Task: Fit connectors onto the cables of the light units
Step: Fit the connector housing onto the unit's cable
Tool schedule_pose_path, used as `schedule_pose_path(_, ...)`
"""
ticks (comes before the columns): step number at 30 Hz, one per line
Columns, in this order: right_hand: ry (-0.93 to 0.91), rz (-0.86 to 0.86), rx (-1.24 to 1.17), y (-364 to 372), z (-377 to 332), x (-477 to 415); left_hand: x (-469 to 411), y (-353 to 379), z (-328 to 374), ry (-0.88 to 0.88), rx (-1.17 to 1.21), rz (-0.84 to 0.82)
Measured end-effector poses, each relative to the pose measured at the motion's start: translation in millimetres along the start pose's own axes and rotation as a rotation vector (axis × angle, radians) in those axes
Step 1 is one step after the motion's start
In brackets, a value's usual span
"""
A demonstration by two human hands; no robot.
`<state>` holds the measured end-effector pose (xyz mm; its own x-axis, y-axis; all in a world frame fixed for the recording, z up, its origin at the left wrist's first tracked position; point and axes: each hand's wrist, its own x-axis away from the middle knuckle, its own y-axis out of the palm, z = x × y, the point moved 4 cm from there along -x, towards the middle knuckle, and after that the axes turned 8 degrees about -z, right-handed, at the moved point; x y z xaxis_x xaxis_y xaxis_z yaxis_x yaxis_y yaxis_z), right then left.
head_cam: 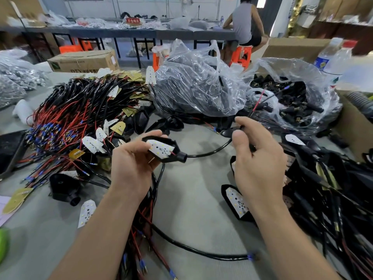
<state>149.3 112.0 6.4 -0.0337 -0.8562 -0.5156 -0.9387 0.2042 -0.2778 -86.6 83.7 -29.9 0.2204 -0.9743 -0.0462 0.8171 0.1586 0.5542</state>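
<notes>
Grey bench (191,199) crowded with wiring (70,118): we are gripping a light unit (161,148) in our left hand (131,166), our right hand (258,164), held apart, pinching its cable (210,152), which looks light and springy, probably best gripped near the tip.

Bare forearms (96,229) run to a bare left hand (131,164) and right hand (260,168).

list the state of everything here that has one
left hand, grips the light unit
right hand, pinches the cable
light unit, held off the table, LED board facing up
cable, curved between light unit and right hand
bag of connectors, open
water bottle, upright, capped
cardboard box, closed
</notes>
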Motion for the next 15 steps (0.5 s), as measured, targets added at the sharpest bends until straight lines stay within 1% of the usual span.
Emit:
schedule_pose_path(3,0.109,0.04,-0.198,-3.6,13.3,-8.2,4.9,10.9,-2.3,-0.046,-0.129,-0.204)
schedule_pose_path(5,0.15,0.044,-0.239,-6.9,20.5,-12.6,7.2,18.2,-7.5,-0.109,-0.215,-0.332)
schedule_pose_path(6,0.172,0.017,-0.251,-5.9,22.9,-13.7,7.2,20.9,-11.1,-0.144,-0.265,-0.368)
schedule_pose_path(8,0.215,-0.088,-0.3,1.1,26.2,-13.0,4.4,24.2,-19.3,-0.186,-0.342,-0.361)
schedule_pose_path(11,0.25,-0.266,-0.329,16.2,24.8,-6.1,-1.1,26.1,-32.5,-0.202,-0.408,-0.251)
schedule_pose_path(15,0.231,-0.458,-0.204,28.9,19.7,2.7,-1.6,31.6,-41.0,-0.195,-0.453,-0.197)
